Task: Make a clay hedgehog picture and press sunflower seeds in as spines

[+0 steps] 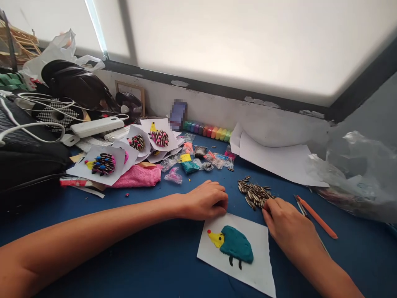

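I can't see if the right hand [287, 221] holds anything by the sunflower seeds [252, 193]. The blue thing [178, 116] far back is blurry.

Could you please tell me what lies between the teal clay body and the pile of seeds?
In the head view, only a bare margin of the white paper and a strip of blue tabletop.

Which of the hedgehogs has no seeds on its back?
The teal hedgehog by the left hand: its back is bare; the farther ones in view bear seeds.
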Action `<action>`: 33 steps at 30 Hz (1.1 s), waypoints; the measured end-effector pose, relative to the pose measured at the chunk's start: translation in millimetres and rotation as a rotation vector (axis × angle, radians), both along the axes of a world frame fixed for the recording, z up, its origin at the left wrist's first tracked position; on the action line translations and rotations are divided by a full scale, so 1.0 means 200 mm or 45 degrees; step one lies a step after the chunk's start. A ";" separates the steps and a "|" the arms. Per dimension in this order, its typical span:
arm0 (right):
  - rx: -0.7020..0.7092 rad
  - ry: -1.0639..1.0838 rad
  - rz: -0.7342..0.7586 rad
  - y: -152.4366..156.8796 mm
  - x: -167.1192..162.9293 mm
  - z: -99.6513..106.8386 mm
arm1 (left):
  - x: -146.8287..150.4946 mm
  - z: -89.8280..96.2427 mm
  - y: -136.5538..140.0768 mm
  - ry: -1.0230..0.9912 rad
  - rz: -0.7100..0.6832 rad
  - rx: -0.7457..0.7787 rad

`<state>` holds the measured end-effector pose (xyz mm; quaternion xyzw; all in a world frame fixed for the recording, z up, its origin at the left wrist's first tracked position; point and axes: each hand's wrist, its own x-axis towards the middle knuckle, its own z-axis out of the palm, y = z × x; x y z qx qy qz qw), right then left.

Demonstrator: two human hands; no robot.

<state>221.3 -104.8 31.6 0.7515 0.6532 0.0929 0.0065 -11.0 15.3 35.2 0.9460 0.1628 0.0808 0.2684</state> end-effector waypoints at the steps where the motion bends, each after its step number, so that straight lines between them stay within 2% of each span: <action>1: 0.034 0.011 0.017 0.00 0.00 0.00 | 0.00 -0.01 0.00 -0.012 -0.002 0.002; 5: 0.170 0.110 0.059 -0.02 0.01 0.03 | 0.00 -0.06 0.02 -0.088 -0.003 0.015; 8: 0.206 0.261 0.105 -0.06 -0.01 0.08 | -0.01 -0.09 0.02 -0.142 -0.013 0.036; 12: 0.158 0.584 0.238 -0.10 -0.10 0.11 | -0.02 -0.10 0.02 -0.178 -0.043 0.092; 16: 0.003 0.858 0.361 -0.12 -0.20 0.10 | -0.02 -0.10 0.01 -0.184 -0.102 0.169; 19: -0.018 0.861 0.423 -0.12 -0.24 0.07 | -0.02 -0.10 0.01 -0.189 -0.145 0.203; 27: 0.086 0.791 0.593 -0.12 -0.30 0.02 | -0.02 -0.08 0.01 -0.140 -0.171 0.278; 33: 0.061 0.757 0.597 -0.11 -0.32 -0.01 | -0.02 -0.08 0.01 -0.131 -0.172 0.285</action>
